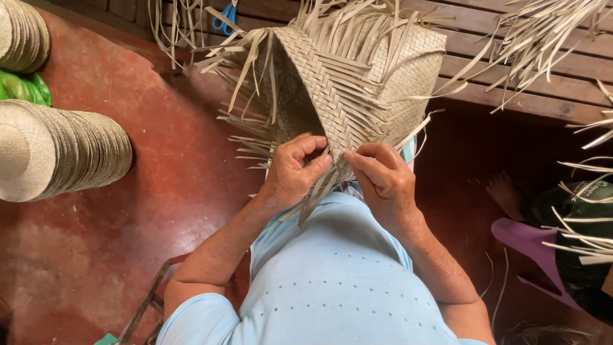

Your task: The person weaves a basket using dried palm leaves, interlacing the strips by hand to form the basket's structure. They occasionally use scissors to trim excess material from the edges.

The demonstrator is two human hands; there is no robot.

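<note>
A half-woven straw piece (357,83), shaped like an open basket or hat with many loose strips sticking out, is held up in front of my chest. My left hand (295,167) pinches loose straw strips (316,195) at its lower edge, thumb on top. Close beside it, my right hand (383,179) grips the same lower edge, fingers curled over the weave. The fingertips of both hands nearly meet at the woven corner.
Stacks of finished woven hats (60,150) lie on the red floor (159,191) at left, with another stack (22,32) above a green bag (25,88). Blue scissors (223,19) rest near the wooden bench (511,70). Another person's foot (507,191) and straw work show at right.
</note>
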